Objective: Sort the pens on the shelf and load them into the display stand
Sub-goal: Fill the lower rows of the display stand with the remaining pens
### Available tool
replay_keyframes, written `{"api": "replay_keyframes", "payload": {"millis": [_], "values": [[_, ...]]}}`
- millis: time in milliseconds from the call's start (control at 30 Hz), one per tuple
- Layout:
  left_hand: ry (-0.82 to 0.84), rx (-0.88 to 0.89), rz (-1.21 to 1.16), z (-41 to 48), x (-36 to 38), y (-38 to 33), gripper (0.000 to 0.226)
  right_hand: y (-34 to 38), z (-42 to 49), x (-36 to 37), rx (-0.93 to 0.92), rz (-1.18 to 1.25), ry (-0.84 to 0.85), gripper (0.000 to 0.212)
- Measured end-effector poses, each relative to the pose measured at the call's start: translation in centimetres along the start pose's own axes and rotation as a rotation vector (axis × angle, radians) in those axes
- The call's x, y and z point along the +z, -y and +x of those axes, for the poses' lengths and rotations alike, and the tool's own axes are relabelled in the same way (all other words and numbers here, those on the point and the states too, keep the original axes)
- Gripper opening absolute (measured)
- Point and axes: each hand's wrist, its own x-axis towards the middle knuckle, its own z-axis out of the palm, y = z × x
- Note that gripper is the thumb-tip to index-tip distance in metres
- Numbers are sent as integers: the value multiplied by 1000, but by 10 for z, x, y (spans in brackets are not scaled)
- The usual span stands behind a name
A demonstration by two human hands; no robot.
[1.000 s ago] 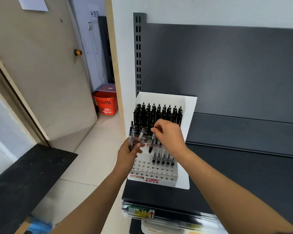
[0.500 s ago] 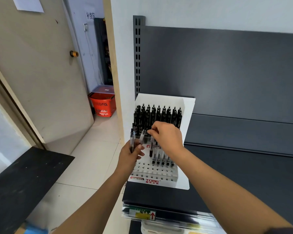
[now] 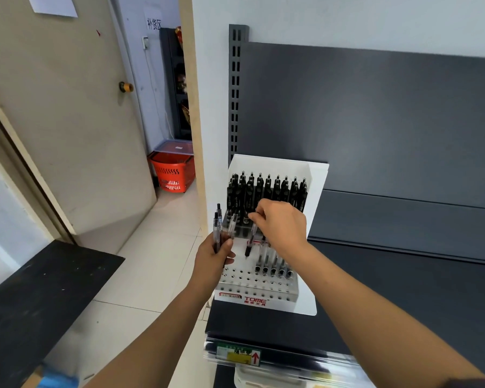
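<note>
Plastic pen (image 3: pixel 248 247) upright, tip down

Display stand (image 3: pixel 263 299) on shelf (image 3: pixel 403 289), pens (image 3: pixel 266 189) inside

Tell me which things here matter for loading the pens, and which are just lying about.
Job: display stand, slotted black pens, slotted clear pens, loose pens in left hand, single pen in right hand.
Lying about: red basket, clear lidded box, door, shelf price label.
</note>
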Motion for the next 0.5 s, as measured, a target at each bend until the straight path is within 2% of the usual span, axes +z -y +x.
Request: {"api": "replay_keyframes", "payload": {"millis": [300,500], "values": [[36,0,1,4,9,1,5,-10,-5,-1,59,4,5,25],[49,-4,9,4,13,2,6,-6,-8,10,-48,-107,130,30]]}}
